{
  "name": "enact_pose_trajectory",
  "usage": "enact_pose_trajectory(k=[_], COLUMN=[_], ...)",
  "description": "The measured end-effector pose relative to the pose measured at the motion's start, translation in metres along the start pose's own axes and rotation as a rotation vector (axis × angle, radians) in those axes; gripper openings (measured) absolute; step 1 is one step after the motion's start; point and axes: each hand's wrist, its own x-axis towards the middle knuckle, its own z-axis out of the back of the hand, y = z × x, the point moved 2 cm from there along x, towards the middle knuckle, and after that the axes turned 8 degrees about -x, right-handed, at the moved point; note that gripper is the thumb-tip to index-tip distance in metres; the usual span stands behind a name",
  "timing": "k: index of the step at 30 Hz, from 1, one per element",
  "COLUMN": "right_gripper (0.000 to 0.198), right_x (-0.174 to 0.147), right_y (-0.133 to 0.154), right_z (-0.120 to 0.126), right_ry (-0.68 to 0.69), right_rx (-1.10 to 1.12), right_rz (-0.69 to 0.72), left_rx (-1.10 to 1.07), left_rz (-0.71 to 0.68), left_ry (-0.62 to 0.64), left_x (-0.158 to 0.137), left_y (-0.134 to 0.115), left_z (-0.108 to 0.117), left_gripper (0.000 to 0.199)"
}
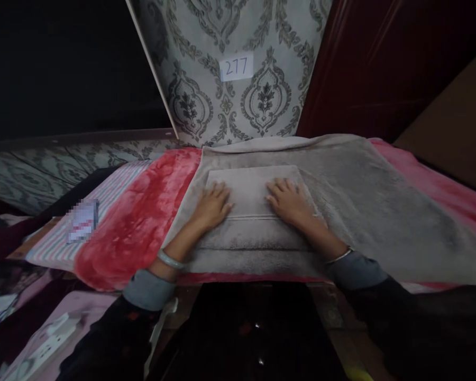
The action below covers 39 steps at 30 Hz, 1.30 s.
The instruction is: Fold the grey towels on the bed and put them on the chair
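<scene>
From where I stand: nearest is the person's dark, glossy clothing [257,323], low in the middle of the scene. Near left, a white power strip [49,341] lies on a pink surface [93,300]. Both forearms reach away from the body, dark sleeves ending in grey-blue cuffs [148,290]; a pale bangle [170,259] circles the left wrist, a thinner bracelet [341,255] the right. A strip of red shows along the near edge of the bedding, under the grey fabric. Farther in, the folded grey cloth [249,193] lies in the middle of the grey blanket [373,206], a flat rectangular panel with crease lines running across on its near side. Left hand [214,203]: open, palm down, fingers spread, resting on the panel's left part. Right hand [289,202]: likewise open and flat, on its right part. Left of the grey blanket, red plush fabric [138,222]; beyond that, striped cloth [117,182] bearing a small pixelated item [82,222], identity not readable. Pinkish-red fabric [432,180] shows at the far right. At the back: patterned wallpaper [206,32] with a paper label [237,66] reading "277", between a dark screen [63,63] at left and a dark red panel [365,69] at right.
</scene>
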Motion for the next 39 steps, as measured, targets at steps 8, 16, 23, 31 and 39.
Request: enact_pose_trajectory(k=[8,16,23,31,39], right_gripper=[0.059,0.063,0.066,0.056,0.057], right_x=[-0.028,-0.07,-0.113,-0.095,-0.095], right_y=[0.025,-0.021,-0.061,-0.021,0.042], right_z=[-0.013,-0.02,-0.032,0.004,-0.014], right_ry=[0.104,0.049,-0.019,-0.087,0.023], right_rx=[-0.007,-0.011,0.038,0.032,-0.007], right_rz=[0.131,0.123,0.082,0.108,0.276], left_rx=[-0.024,-0.124,-0.2,-0.263,-0.044], left_rz=[-0.107,-0.109,-0.164,-0.12,-0.23], left_ry=[0.114,0.102,0.091,-0.069,-0.001], left_x=[-0.014,-0.064,-0.103,-0.076,-0.086], left_y=[-0.022,0.024,0.048,0.01,-0.053], left_z=[-0.028,-0.021,-0.014,0.012,-0.038], left_gripper=[0.064,0.068,0.078,0.056,0.067])
